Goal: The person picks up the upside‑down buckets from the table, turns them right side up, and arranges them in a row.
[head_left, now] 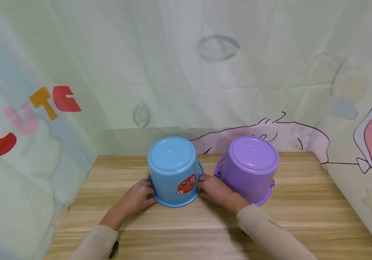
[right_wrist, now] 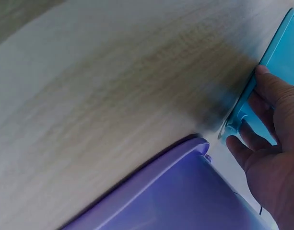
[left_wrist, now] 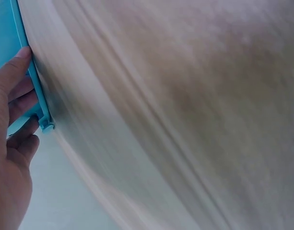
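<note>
A blue bucket [head_left: 173,180] with a red round sticker stands upside down on the wooden table, its base facing up. My left hand [head_left: 139,195] grips it low on its left side; in the left wrist view the thumb [left_wrist: 22,56] lies on the rim and the other fingers bend in by the handle joint. On the opposite side my right hand [head_left: 214,187] holds the rim too, with its thumb [right_wrist: 267,79] on the edge in the right wrist view. Close by the right hand, a purple bucket [head_left: 254,173] also sits upside down.
The wooden table [head_left: 186,238] ends at a pale printed curtain [head_left: 160,72] behind and at both sides. The purple bucket's handle [head_left: 218,167] sticks out toward the blue one. Beige sleeves [head_left: 98,242] cover both forearms.
</note>
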Motion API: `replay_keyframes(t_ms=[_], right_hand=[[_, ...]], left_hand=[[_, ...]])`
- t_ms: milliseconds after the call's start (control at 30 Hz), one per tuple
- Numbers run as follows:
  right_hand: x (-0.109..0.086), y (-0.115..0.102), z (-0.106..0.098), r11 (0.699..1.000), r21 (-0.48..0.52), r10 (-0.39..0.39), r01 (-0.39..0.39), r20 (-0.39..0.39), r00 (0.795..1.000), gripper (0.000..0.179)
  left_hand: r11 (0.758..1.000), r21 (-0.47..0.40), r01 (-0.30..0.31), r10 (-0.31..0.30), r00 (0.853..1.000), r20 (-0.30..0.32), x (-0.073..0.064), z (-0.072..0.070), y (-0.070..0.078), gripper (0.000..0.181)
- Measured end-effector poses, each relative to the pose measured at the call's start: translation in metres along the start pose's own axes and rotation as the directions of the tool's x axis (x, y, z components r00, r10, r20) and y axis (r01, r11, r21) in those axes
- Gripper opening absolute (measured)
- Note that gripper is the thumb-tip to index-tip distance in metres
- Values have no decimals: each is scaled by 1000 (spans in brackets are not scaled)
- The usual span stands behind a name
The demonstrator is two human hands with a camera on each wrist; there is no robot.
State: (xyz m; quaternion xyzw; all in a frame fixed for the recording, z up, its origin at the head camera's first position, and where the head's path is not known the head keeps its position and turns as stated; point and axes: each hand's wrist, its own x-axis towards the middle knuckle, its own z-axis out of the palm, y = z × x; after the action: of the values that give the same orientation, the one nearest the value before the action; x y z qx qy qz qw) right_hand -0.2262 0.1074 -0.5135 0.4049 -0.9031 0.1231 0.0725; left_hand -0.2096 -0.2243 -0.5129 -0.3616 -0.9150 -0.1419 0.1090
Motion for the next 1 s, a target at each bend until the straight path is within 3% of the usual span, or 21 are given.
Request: replay_keyframes(t_ms=[300, 1000], right_hand=[[-1, 0, 0, 998, -37, 44, -45, -26, 999, 15], [-3, -1, 5, 999, -36, -24, 22, -70, 997, 18]], left_hand=[[999, 29, -21, 20, 1000, 16, 2, -2, 1, 22], [1000, 4, -3, 3, 999, 50, 0, -2, 6, 20]])
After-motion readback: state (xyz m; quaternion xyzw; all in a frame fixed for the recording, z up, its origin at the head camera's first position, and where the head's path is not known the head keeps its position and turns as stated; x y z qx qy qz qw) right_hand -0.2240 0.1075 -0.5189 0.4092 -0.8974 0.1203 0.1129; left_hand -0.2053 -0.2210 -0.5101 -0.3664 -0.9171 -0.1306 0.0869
